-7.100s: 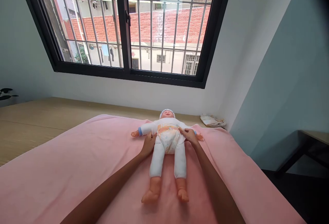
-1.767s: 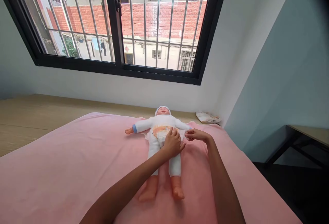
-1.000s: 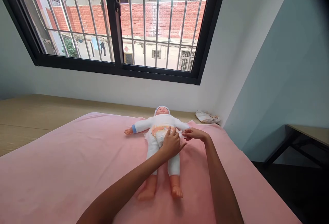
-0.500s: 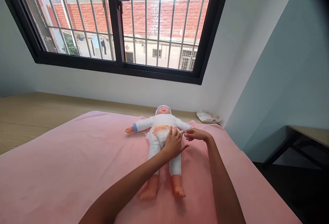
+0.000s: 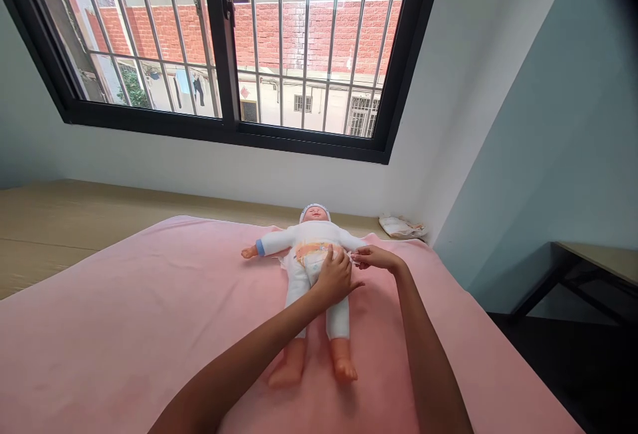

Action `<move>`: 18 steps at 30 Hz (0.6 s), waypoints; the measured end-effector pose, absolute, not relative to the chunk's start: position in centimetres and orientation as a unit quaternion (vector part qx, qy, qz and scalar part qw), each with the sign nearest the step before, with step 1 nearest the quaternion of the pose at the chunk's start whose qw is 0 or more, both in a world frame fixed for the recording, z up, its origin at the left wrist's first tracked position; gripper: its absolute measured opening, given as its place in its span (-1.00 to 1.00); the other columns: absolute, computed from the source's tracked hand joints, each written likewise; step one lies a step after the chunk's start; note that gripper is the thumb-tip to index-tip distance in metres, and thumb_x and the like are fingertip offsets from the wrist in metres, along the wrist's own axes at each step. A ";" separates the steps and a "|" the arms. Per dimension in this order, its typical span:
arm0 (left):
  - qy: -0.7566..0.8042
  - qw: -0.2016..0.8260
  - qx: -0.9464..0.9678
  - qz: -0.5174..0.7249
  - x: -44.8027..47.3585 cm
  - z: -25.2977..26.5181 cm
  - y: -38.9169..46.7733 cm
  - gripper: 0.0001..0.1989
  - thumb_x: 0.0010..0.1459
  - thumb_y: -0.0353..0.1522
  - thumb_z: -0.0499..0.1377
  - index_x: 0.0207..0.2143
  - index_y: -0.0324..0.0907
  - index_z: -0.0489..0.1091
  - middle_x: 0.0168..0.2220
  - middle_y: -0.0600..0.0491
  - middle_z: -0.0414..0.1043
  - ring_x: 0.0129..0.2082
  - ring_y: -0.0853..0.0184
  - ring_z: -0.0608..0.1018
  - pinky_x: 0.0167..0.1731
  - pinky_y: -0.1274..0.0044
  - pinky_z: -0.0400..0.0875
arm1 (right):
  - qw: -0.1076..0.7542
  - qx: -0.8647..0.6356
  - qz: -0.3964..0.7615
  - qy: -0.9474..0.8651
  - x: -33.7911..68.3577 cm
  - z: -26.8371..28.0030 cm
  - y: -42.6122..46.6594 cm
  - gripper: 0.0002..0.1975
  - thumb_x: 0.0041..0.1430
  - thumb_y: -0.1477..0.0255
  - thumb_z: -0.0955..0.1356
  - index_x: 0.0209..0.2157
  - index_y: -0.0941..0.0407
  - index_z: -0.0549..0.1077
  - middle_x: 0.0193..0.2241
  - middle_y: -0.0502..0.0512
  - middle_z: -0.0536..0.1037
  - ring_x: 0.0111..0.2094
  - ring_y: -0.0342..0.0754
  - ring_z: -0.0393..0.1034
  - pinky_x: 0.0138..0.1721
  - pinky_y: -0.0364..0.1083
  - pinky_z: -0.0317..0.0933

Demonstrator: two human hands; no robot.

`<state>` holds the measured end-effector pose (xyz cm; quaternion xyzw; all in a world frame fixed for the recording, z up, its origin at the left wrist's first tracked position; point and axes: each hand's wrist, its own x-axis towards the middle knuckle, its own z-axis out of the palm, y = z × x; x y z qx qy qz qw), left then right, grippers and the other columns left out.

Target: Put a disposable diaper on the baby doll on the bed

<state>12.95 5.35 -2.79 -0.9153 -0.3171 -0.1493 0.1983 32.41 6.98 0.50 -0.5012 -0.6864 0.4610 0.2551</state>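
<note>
Diaper [image 5: 309, 254] sits around the hips of the doll [image 5: 319, 231], front panel up, over white clothing. Left hand [image 5: 335, 277] crosses over from below, palm down on the diaper's front and right part; its grip is spread, fingers laid flat, thumb out, nothing clasped. Right hand [image 5: 377, 258] comes in at the right hip, grip pinched, thumb and fingertips seemingly on the thin edge of the diaper; exact contact is small and partly hidden.

Key relation: the diaper lies just left of the right grip and directly under the left one. Its waistband axis runs side to side, across the doll's long axis, which points head to window, feet to person. Left hand is nearer the panel's middle, right hand nearer the side edge.

Materials: diaper soft, whitish, papery, orange printed band at the waist, frilly flap [image 5: 284, 262] jutting out at the left hip. Doll has smooth, plastic-looking feet, rounded legs in matte white fabric, blue cuff [image 5: 260, 247]. Pink sheet [image 5: 174, 314] under it, soft, faint creases. Behind: flat pale wood-look ledge [image 5: 54, 211], crumpled white bundle [image 5: 401, 226] in the corner.
</note>
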 end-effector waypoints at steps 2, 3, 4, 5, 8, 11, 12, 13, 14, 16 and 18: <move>-0.311 0.216 -0.912 -0.156 13.0 -2.6 4.9 -0.34 0.32 -0.07 -0.17 0.11 -0.47 0.31 0.06 -0.26 0.36 0.21 0.00 0.30 0.25 0.01 0.21 | 0.280 -0.492 0.448 -0.692 31.8 0.7 7.0 -0.25 -0.11 -0.27 0.44 -0.45 0.20 0.33 -0.46 0.04 0.35 -0.38 -0.06 0.26 -0.28 -0.11 0.20; -0.308 0.224 -0.911 -0.158 13.0 -2.5 4.7 -0.42 0.33 -0.13 -0.12 0.08 -0.46 0.33 0.05 -0.26 0.35 0.19 -0.01 0.33 0.21 0.04 0.27 | 0.291 -0.487 0.441 -0.695 31.5 0.8 7.0 -0.25 -0.10 -0.28 0.43 -0.47 0.19 0.29 -0.48 0.02 0.32 -0.39 -0.07 0.23 -0.29 -0.12 0.18; -0.306 0.231 -0.910 -0.157 13.1 -2.4 4.4 -0.50 0.33 -0.19 -0.08 0.03 -0.44 0.37 0.03 -0.26 0.37 0.15 0.00 0.37 0.15 0.10 0.35 | 0.300 -0.484 0.434 -0.698 31.2 0.8 7.1 -0.25 -0.09 -0.28 0.42 -0.49 0.18 0.26 -0.50 -0.01 0.29 -0.41 -0.09 0.21 -0.30 -0.12 0.16; -0.304 0.236 -0.910 -0.155 13.2 -2.3 4.2 -0.57 0.33 -0.25 -0.05 -0.03 -0.42 0.40 -0.03 -0.24 0.41 0.09 0.03 0.43 0.07 0.17 0.42 | 0.307 -0.481 0.426 -0.702 31.0 0.8 7.2 -0.25 -0.08 -0.28 0.41 -0.50 0.17 0.24 -0.52 -0.02 0.26 -0.42 -0.10 0.18 -0.31 -0.13 0.14; -0.301 0.244 -0.912 -0.136 13.5 -2.2 3.7 -0.68 0.32 -0.33 -0.02 -0.20 -0.36 0.44 -0.22 -0.14 0.47 -0.13 0.17 0.53 -0.16 0.35 0.51 | 0.318 -0.476 0.403 -0.714 30.6 0.7 7.6 -0.26 -0.05 -0.28 0.38 -0.51 0.17 0.22 -0.54 -0.04 0.23 -0.44 -0.11 0.13 -0.36 -0.15 0.06; -0.303 0.248 -0.913 -0.115 13.7 -2.2 3.6 -0.69 0.32 -0.30 0.00 -0.22 -0.36 0.43 -0.24 -0.12 0.47 -0.16 0.24 0.55 -0.19 0.40 0.51 | 0.333 -0.482 0.364 -0.725 30.1 0.1 8.4 -0.29 -0.02 -0.27 0.34 -0.52 0.17 0.23 -0.54 -0.03 0.25 -0.47 -0.11 0.10 -0.41 -0.15 -0.01; -0.303 0.248 -0.914 -0.109 13.7 -2.2 3.6 -0.70 0.32 -0.30 0.01 -0.21 -0.35 0.43 -0.23 -0.11 0.48 -0.15 0.24 0.55 -0.18 0.39 0.51 | 0.340 -0.484 0.349 -0.727 29.9 -0.2 8.7 -0.30 -0.01 -0.25 0.33 -0.52 0.17 0.25 -0.54 -0.02 0.27 -0.47 -0.10 0.12 -0.42 -0.15 -0.01; -0.302 0.247 -0.915 -0.104 13.8 -2.3 3.6 -0.71 0.31 -0.30 0.03 -0.21 -0.35 0.43 -0.23 -0.12 0.48 -0.14 0.24 0.55 -0.16 0.38 0.51 | 0.346 -0.486 0.336 -0.729 29.5 -0.4 9.0 -0.32 0.01 -0.23 0.33 -0.52 0.17 0.27 -0.53 -0.01 0.30 -0.46 -0.09 0.14 -0.41 -0.14 0.00; -0.301 0.245 -0.916 -0.101 13.8 -2.3 3.6 -0.72 0.31 -0.30 0.04 -0.21 -0.35 0.43 -0.22 -0.12 0.48 -0.13 0.24 0.54 -0.14 0.37 0.51 | 0.352 -0.488 0.324 -0.730 29.2 -0.7 9.4 -0.34 0.03 -0.21 0.32 -0.51 0.18 0.29 -0.53 0.01 0.32 -0.45 -0.07 0.17 -0.40 -0.14 0.02; -0.298 0.240 -0.919 -0.099 13.7 -2.4 3.7 -0.72 0.30 -0.30 0.04 -0.19 -0.35 0.43 -0.19 -0.13 0.48 -0.12 0.22 0.54 -0.11 0.34 0.49 | 0.365 -0.494 0.308 -0.727 28.3 -1.1 9.8 -0.38 0.05 -0.17 0.30 -0.50 0.18 0.30 -0.52 0.04 0.34 -0.44 -0.04 0.21 -0.40 -0.12 0.06; -0.293 0.228 -0.923 -0.100 13.7 -2.5 3.8 -0.72 0.30 -0.32 0.04 -0.19 -0.35 0.44 -0.20 -0.14 0.48 -0.13 0.23 0.53 -0.13 0.35 0.48 | 0.376 -0.494 0.305 -0.722 27.3 -1.1 9.7 -0.40 0.07 -0.16 0.27 -0.49 0.17 0.31 -0.52 0.05 0.36 -0.42 -0.01 0.27 -0.38 -0.11 0.12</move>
